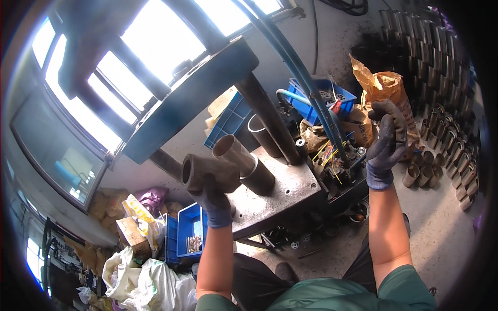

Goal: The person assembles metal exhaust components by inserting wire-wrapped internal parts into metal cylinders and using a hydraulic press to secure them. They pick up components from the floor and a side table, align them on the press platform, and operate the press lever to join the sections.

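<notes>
In a grey-blue work glove, my left hand (210, 199) is closed around a thick metal tube (220, 173), held tilted with its open end facing left. Just to the right of it, a second metal tube (232, 151) leans in a dark cylindrical fixture (259, 179) on the press's steel bed (288, 194). Another open, dark cylinder (263, 136) stands farther back on the bed. My right hand (386, 140), gloved too, is raised right of the press. Its fingers are loosely bent and apart from the thumb, with nothing visible between them.
The press's blue upper plate (192, 98) hangs over the bed on thick posts. Loose wires (332, 155) and hoses run beside it. Blue bins (189, 233), white sacks (155, 282) and a paper bag (386, 88) stand around. Stacked metal tubes (451, 145) line the right.
</notes>
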Motion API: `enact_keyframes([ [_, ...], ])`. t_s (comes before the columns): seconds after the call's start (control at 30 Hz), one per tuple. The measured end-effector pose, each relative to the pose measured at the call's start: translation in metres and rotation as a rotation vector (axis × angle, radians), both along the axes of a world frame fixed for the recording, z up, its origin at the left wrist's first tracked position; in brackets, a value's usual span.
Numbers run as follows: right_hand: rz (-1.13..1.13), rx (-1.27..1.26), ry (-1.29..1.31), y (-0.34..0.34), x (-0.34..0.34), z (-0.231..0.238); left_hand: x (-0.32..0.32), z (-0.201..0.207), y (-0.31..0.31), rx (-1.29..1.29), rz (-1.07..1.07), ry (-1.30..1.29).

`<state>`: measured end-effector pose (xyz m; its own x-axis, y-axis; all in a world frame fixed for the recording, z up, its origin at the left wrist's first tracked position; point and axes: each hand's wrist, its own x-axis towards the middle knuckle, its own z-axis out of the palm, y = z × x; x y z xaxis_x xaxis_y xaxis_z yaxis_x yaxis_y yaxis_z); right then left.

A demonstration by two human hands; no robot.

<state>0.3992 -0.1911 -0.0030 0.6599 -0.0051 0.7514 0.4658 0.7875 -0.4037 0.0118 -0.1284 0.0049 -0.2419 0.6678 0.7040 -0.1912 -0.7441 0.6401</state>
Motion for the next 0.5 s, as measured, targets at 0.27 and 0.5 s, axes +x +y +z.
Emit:
enact_keyframes([
  [0.27,-0.017,-0.048,-0.019,-0.001,0.004,-0.001,-0.02,0.043,0.105,-0.121,0.124,0.004],
  [0.5,-0.028,-0.042,0.033,-0.001,0.001,-0.001,0.005,0.065,0.143,-0.215,0.309,0.241],
])
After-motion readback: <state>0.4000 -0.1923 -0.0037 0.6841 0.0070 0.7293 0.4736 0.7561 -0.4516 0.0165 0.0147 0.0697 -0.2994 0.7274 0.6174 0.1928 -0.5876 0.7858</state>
